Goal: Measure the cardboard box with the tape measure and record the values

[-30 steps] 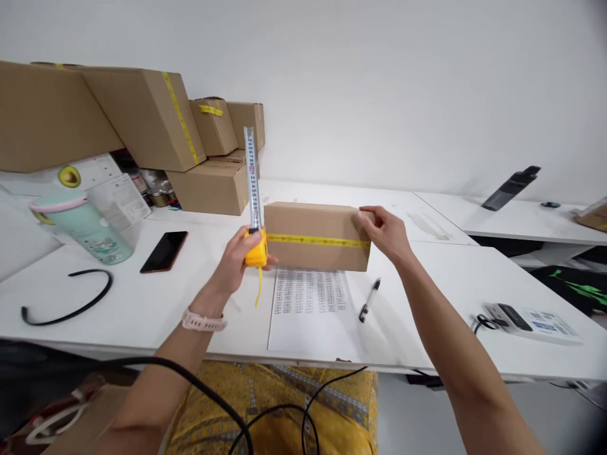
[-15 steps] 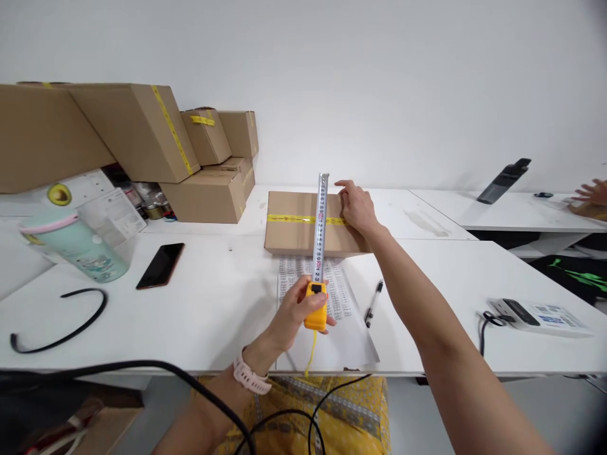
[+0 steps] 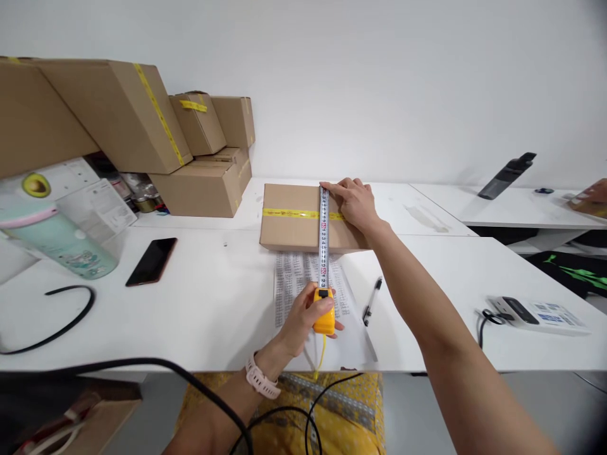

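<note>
My left hand (image 3: 303,319) is closed around a yellow tape measure (image 3: 324,319), thumb on top. Its extended metal blade (image 3: 324,237) crosses a flat cardboard box (image 3: 291,230) from front to back. Yellow tape runs across the top of this box. At the far edge, my right hand (image 3: 355,202) grips the blade's tip with the index finger and rests on the box's right part; its thumb is mostly hidden. A printed sheet (image 3: 348,344) lies partly under the box's front. Beside the sheet is a pen (image 3: 372,302).
Stacked cardboard boxes (image 3: 194,189) stand at back left. Near them are a mint tumbler (image 3: 71,246), a phone (image 3: 152,261) and a black cable (image 3: 76,325). To the right lie a white device with a cord (image 3: 540,316) and a tilted dark bottle (image 3: 507,175).
The blade has come down onto the box, and its tip now meets my right index finger at the far edge. My left hand has shifted slightly right with the tape measure.
</note>
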### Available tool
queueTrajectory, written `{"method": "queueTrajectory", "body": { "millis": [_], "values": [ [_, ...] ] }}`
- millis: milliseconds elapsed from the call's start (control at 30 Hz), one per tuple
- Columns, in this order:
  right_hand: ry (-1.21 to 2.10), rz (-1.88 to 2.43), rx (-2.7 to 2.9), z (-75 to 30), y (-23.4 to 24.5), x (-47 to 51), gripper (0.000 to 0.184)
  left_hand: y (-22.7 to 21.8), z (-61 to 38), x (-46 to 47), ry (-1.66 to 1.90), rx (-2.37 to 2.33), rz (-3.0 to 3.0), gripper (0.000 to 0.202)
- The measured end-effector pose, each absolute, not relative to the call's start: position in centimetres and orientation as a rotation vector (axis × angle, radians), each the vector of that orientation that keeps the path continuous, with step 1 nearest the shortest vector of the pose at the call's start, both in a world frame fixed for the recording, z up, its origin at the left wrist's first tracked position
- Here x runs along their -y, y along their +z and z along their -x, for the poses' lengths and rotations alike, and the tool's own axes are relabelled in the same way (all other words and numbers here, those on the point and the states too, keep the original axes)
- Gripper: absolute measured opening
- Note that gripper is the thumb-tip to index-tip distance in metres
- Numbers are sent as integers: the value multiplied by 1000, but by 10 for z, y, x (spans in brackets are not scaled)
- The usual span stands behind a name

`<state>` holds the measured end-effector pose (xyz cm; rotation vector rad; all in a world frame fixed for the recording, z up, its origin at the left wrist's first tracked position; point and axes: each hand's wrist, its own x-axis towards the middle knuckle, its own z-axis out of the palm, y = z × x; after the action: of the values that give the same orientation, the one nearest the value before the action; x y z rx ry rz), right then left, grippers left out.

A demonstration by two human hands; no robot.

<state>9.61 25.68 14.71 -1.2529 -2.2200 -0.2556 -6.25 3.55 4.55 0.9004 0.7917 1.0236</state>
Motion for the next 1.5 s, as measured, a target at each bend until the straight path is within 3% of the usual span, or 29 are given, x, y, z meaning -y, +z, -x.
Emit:
{"method": "queueTrajectory", "body": {
  "millis": [633,867,1033,1200,1267,1367,1500],
  "values": [
    [-383,1333,2047,-83,136,-216,47,20,79,1,965,-862,-1113,46],
    [-454,1344,2018,-97,80,-151,44,13,90,11,827,-911,-1175,49],
    [-236,1294,2037,-111,48,-124,45,13,91,11,836,-953,-1263,49],
    [158,1405,1527,-128,99,-90,68,29,94,32,697,-960,-1457,48],
    [295,1283,1410,-136,122,-68,63,35,96,44,599,-999,-1620,50],
    [362,1077,1260,-147,137,-31,39,38,100,60,502,-1005,-1772,50],
    [501,1109,1271,-150,111,13,22,30,107,78,525,-1049,-1728,68]
  ]
}}
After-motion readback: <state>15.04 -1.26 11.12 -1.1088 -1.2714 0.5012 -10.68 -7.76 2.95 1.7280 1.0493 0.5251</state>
